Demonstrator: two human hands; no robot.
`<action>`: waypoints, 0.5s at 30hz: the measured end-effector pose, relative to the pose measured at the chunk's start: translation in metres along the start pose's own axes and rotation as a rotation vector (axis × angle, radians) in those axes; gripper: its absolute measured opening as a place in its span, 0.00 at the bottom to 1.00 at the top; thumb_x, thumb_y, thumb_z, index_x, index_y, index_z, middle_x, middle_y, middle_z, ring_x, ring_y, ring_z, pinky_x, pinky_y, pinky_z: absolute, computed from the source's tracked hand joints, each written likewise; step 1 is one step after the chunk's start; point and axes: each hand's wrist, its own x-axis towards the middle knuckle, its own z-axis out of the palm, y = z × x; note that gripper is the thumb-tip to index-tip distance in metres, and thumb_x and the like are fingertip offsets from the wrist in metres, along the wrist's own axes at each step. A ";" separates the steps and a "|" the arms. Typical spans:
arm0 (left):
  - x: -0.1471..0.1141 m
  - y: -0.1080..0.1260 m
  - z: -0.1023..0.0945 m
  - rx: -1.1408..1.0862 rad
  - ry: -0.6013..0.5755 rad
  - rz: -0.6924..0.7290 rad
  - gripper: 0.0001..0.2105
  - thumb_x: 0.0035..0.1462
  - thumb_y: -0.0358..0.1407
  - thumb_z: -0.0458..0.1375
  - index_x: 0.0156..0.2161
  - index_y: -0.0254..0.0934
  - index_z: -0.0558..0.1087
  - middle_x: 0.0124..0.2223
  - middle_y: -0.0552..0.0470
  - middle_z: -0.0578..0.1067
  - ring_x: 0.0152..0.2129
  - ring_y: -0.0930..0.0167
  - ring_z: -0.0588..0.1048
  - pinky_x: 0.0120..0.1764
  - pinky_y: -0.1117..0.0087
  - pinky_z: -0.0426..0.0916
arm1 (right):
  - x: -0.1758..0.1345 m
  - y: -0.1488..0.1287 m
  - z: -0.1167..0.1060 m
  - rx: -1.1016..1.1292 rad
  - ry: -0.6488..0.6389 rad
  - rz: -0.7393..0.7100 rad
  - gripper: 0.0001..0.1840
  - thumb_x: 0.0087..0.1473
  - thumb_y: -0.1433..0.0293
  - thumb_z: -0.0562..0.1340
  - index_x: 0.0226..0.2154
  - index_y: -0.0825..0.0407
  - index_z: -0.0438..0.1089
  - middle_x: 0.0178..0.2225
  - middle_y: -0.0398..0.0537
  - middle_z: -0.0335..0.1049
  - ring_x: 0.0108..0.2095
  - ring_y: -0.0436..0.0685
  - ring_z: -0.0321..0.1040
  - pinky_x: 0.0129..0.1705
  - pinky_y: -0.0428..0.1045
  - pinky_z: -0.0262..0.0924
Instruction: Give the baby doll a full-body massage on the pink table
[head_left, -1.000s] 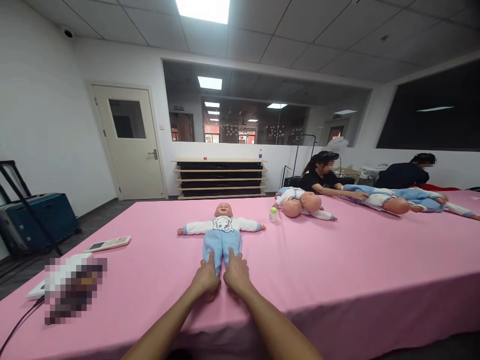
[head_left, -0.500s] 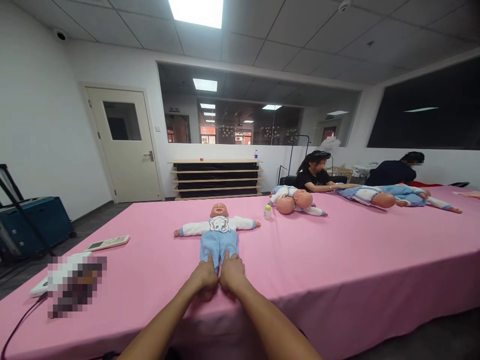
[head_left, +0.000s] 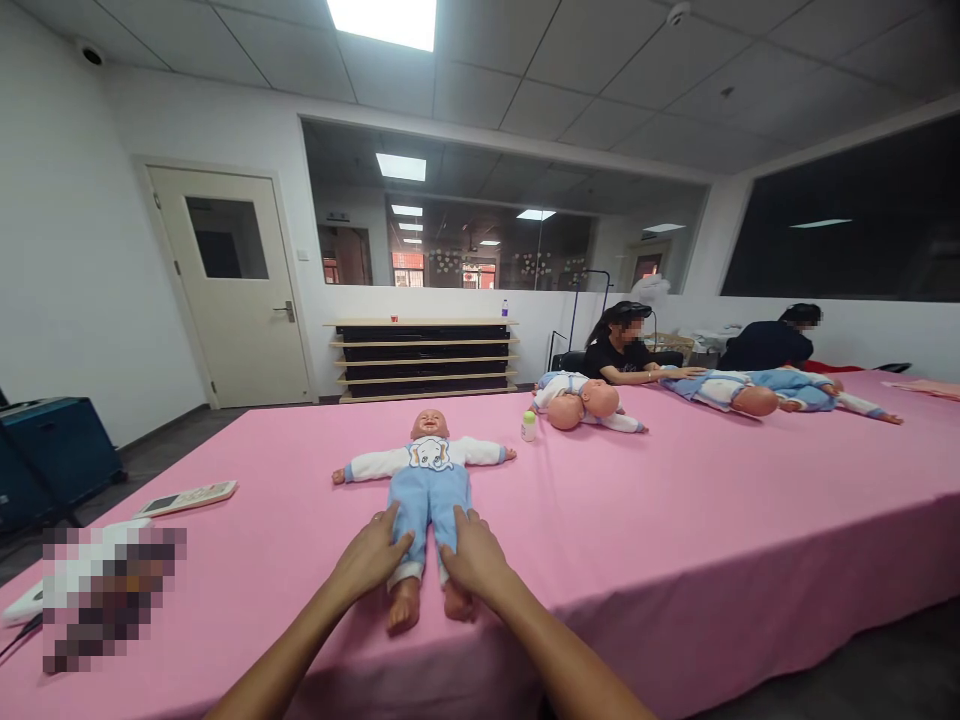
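A baby doll point(head_left: 429, 490) in a white top with an elephant face and light blue trousers lies face up on the pink-covered table point(head_left: 300, 560), arms spread and bare feet towards me. My left hand point(head_left: 375, 552) is curved round the lower leg on the left, its thumb on the front of the trouser leg. Around the other lower leg, my right hand point(head_left: 474, 550) is closed loosely, with its thumb towards the inner side. Both feet stick out below my hands. The undersides of my fingers are partly hidden.
A small bottle point(head_left: 529, 427) with a green cap stands right of the doll. Beyond it lie more dolls point(head_left: 581, 400), with a co-worker point(head_left: 622, 345) seated behind. At left are a remote control point(head_left: 187, 498) and a blurred-out item point(head_left: 112, 600). A blue suitcase point(head_left: 60, 460) stands left of the table.
My hands have moved up from the doll's ankles and feet to its lower legs and spread slightly apart. The feet now show, and the legs lie further apart. The view has shifted slightly.
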 end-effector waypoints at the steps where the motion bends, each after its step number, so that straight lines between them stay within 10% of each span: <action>1: 0.004 -0.003 -0.002 -0.023 0.037 0.024 0.33 0.59 0.48 0.45 0.65 0.30 0.54 0.62 0.34 0.63 0.59 0.54 0.63 0.58 0.54 0.58 | 0.002 0.002 -0.001 0.028 0.022 -0.013 0.35 0.54 0.63 0.55 0.63 0.56 0.53 0.58 0.64 0.60 0.56 0.68 0.62 0.54 0.61 0.58; 15: 0.137 -0.016 0.032 -0.227 0.185 0.202 0.29 0.61 0.49 0.48 0.65 0.42 0.57 0.67 0.50 0.57 0.65 0.61 0.53 0.65 0.53 0.50 | 0.107 0.065 0.010 0.198 0.335 -0.209 0.28 0.58 0.64 0.53 0.59 0.57 0.60 0.58 0.59 0.62 0.59 0.64 0.60 0.61 0.61 0.55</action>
